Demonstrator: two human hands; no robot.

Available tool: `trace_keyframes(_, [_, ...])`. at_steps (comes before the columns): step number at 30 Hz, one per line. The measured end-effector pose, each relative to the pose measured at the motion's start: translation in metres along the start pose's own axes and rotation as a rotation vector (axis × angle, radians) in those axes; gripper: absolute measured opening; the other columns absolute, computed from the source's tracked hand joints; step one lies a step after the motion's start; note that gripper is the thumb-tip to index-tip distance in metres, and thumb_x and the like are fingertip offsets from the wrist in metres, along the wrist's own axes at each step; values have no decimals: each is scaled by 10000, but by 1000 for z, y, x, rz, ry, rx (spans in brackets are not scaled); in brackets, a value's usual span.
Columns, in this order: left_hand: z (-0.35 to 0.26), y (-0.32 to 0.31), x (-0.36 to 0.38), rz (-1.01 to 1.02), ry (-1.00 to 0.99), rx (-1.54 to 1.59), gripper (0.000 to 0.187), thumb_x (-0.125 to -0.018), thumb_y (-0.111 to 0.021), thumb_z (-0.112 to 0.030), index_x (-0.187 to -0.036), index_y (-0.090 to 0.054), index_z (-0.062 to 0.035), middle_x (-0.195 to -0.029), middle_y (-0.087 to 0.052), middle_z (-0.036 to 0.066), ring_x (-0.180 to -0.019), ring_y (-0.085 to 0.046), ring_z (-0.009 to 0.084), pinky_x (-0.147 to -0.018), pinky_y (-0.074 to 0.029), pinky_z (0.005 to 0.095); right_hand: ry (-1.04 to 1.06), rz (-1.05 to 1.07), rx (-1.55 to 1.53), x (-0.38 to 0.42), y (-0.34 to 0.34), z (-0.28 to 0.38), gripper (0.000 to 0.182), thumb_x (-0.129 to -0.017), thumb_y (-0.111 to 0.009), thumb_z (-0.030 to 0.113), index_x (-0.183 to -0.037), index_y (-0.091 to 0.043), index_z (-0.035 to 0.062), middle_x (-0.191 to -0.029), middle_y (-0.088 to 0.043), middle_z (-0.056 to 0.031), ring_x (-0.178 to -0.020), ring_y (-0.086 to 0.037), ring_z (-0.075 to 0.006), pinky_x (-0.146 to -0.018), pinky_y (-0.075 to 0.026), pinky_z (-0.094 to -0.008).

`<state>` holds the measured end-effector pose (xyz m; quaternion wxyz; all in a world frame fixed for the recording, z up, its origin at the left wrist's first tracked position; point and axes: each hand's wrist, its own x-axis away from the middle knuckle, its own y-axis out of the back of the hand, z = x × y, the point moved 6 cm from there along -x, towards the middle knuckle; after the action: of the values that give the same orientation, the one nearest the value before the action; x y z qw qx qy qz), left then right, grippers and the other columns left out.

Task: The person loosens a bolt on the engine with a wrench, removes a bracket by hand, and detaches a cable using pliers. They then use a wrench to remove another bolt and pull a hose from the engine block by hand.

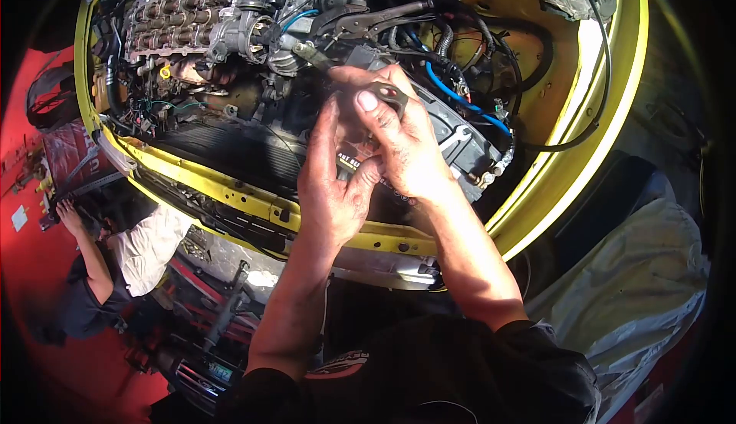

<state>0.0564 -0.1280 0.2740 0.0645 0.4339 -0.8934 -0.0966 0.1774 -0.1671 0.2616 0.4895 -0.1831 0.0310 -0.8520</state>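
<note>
Fingers of the right hand [406, 152] pinch a small dark metal part [387, 93] at its twelve o'clock; the left hand [333, 182], at eight o'clock of it, curls loosely beneath, over the engine bay [230, 64]; another person [123, 259] crouches at seven o'clock.

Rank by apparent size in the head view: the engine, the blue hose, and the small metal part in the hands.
1. engine
2. blue hose
3. small metal part, pinched by the right hand; it looks bigger being nearer the camera.

My 2 forearms are bare; my left hand [331, 186] and right hand [402, 148] are grease-smudged. I wear a black short-sleeved shirt [429, 378] with a red-white logo.
</note>
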Motion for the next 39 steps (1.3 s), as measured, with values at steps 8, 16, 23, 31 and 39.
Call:
trace_keyframes(8, [29, 60, -31, -107, -28, -54, 341, -902, -696, 26, -1234, -625, -1, -1086, -692, 57, -974, -630, 115, -885, -497, 260, -154, 77, -164, -47, -53, -28, 426, -983, -573, 390, -1096, -695, -2, -978, -619, -126, -986, -615, -248, -891, -477, -374])
trace_keyframes(16, [15, 79, -104, -301, -358, -624, 343, -825, -732, 59, -1154, -689, -28, -903, -643, 50, -811, -617, 116, -712, -500, 257, -172, 269, -927, -134, -53, -26, 491, -1006, -391, 291, -1078, -598, -149, -1077, -676, -280, -996, -671, -398, -902, -540, -471])
trace_keyframes(23, [37, 54, -131, -243, -611, -658, 325, -780, -731, 75, -1083, -699, -39, -961, -671, 89, -903, -642, 248, -781, -535, 340, -226, 169, -1049, -138, -31, -45, 401, -989, -467, 258, -1112, -598, -100, -1095, -677, -264, -1008, -663, -374, -909, -537, -472])
trace_keyframes(31, [49, 43, -135, -177, -552, -642, 82, -893, -649, 13, -970, -632, -10, -976, -654, 97, -895, -631, 253, -795, -515, 366, -235, 157, -1046, -128, -24, -47, 409, -987, -469, 268, -1147, -582, -90, -1187, -643, -270, -1030, -656, -373, -914, -538, -461])
trace_keyframes(39, [33, 36, -123, -138, -355, -483, 205, -848, -703, 49, -1034, -663, -26, -1018, -659, 79, -901, -647, 173, -789, -519, 284, -265, 206, -1080, -123, -33, -41, 527, -984, -475, 311, -1249, -555, -137, -1226, -630, -273, -1124, -624, -320, -995, -493, -430])
